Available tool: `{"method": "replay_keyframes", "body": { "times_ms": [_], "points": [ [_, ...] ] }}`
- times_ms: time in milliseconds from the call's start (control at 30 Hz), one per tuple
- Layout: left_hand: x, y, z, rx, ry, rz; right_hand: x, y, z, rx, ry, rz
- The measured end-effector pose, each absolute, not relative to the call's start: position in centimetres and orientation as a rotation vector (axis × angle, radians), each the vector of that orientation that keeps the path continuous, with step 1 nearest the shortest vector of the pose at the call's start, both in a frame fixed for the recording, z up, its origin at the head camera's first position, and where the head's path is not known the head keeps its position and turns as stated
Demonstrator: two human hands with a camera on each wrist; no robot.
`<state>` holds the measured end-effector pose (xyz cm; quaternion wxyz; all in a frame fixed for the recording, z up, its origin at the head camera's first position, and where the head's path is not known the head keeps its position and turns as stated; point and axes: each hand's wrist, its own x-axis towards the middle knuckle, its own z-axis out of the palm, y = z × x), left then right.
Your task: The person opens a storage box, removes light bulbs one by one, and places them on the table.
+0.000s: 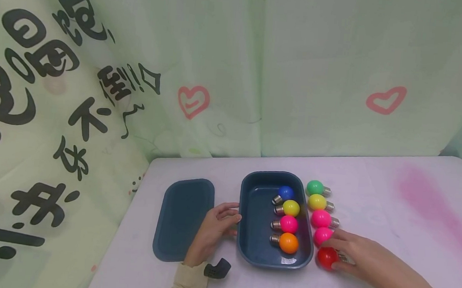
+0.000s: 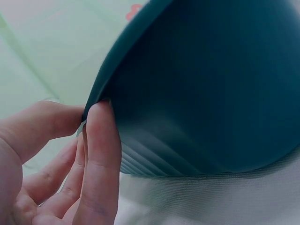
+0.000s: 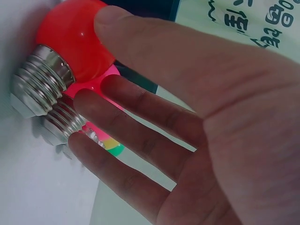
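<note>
A dark blue tray (image 1: 253, 245) stands on the table. My left hand (image 1: 217, 224) pinches its left rim, with fingers on either side of the edge in the left wrist view. Inside the tray lie a blue bulb (image 1: 286, 192), a yellow bulb (image 1: 291, 208), a pink bulb (image 1: 288, 224) and an orange bulb (image 1: 289, 243). Beside the tray's right wall, my right hand (image 1: 368, 259) holds a red light bulb (image 1: 325, 258), its silver screw base pointing right. In the right wrist view the thumb lies on the red globe and three fingers stretch out behind it.
Above the red bulb, a row outside the tray runs up through two pink bulbs (image 1: 321, 218), a yellow bulb (image 1: 317, 202) and a green bulb (image 1: 315, 187). A flat dark blue lid (image 1: 180, 221) lies left of the tray. A printed curtain (image 1: 291, 99) hangs behind the table.
</note>
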<state>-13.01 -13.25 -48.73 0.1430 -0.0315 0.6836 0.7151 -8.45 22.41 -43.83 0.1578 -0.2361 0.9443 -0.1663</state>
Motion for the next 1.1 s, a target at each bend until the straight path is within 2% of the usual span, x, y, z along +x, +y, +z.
{"method": "replay_keyframes", "body": {
  "times_ms": [700, 1100],
  "points": [
    [-13.1, -13.1, -48.7, -0.097, 1.987, 2.050, -8.7, 22.0, -42.8, -0.711, 2.732, -0.486],
    [-12.9, -13.2, -48.5, -0.045, 1.969, 2.072, -9.0, 21.2, -40.8, -0.711, 2.732, -0.532]
  ]
}}
